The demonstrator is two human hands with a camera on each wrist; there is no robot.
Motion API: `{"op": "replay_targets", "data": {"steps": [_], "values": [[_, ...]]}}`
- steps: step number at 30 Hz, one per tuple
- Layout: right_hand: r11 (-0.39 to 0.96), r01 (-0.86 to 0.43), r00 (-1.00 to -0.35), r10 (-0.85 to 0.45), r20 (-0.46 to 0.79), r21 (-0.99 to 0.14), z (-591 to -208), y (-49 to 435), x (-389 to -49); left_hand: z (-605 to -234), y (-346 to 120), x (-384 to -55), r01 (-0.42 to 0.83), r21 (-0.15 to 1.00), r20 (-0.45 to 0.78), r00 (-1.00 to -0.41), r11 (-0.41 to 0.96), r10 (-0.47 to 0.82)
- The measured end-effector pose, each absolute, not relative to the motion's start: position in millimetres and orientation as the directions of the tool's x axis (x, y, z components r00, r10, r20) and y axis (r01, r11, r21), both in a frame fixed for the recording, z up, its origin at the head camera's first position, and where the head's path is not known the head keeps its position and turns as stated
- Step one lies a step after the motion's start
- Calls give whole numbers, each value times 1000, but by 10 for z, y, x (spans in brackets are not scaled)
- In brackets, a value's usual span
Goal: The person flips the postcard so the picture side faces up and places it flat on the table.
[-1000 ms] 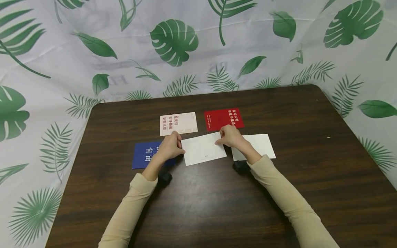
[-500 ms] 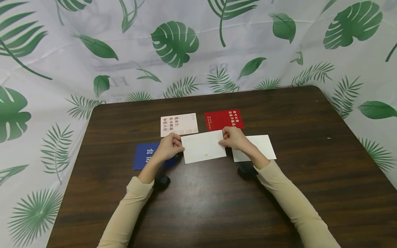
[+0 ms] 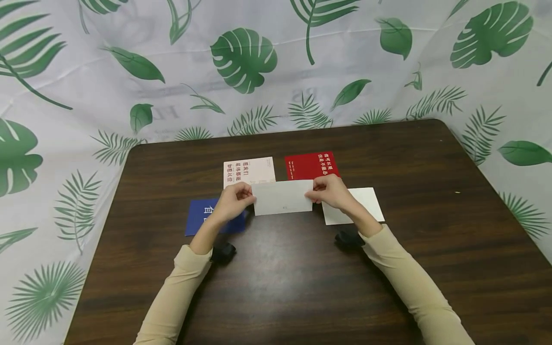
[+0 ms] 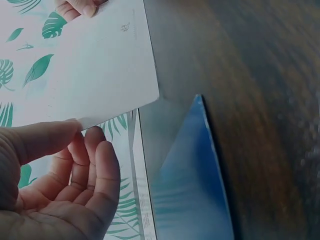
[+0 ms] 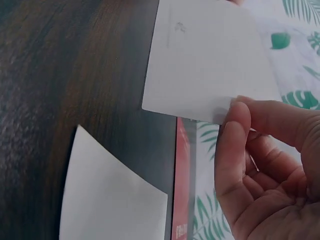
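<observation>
Pinching white card (image 3: 282, 199) between both hands (image 3: 234, 201) (image 3: 334, 191)

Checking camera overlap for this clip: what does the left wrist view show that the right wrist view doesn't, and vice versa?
Only the left wrist view: a blue rectangular card and the edge of a pale rectangular card.

Only the right wrist view: part of a red rectangular card and a flat white rectangular card.

Both: the held white rectangular card, the left hand's fingers and right hand's fingers pinching it, the dark brown wooden table and the white cloth with green leaves.
</observation>
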State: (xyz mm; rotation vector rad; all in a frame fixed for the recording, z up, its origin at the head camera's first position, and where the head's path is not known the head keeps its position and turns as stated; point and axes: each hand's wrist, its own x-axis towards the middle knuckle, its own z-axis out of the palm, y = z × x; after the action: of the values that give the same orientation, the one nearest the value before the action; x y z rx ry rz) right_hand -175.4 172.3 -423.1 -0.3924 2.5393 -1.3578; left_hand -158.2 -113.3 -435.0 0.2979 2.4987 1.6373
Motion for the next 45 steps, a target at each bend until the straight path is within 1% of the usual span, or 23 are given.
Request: {"op": "replay_targets", "data": {"steps": [5,13,19,24,29,33,35,40,45], "values": [[516,-131,-935,-349,-68,-847,-4203,1745,-1731,-4364,-1139,-1597,119,932,34,-968,341,247],[487,-139,-940,-340,-41,-862,-4187,1774,-1733,-4325,-1166,-1595,86,940,4,-970,331,241],[448,-130,-947,-319,-22,-885,-4180,1815,-1736,-4300,-1199,-1588,100,952,27,-968,289,248],[417,-129,-950,-313,-9,-900,-4170,1846,-1728,-4301,-1241,-1597,98,976,40,-959,195,282],[339,-111,-935,-353,-17,-934,-4163,1863,-1728,-4306,-1276,-1599,94,980,35,-949,175,313],[337,-74,-934,-353,-53,-939,-4138,1871,-1720,-4295,-1291,-1589,79,987,26,-937,138,348],[373,-71,-937,-343,-66,-925,-4130,1874,-1714,-4296,-1295,-1586,73,987,17,-935,144,354],[461,-104,-938,-341,-68,-881,-4141,1890,-1693,-4327,-1296,-1582,48,971,-33,-943,234,332],[444,-118,-925,-374,-64,-888,-4176,1916,-1677,-4338,-1290,-1566,39,963,-52,-944,265,327]]}}
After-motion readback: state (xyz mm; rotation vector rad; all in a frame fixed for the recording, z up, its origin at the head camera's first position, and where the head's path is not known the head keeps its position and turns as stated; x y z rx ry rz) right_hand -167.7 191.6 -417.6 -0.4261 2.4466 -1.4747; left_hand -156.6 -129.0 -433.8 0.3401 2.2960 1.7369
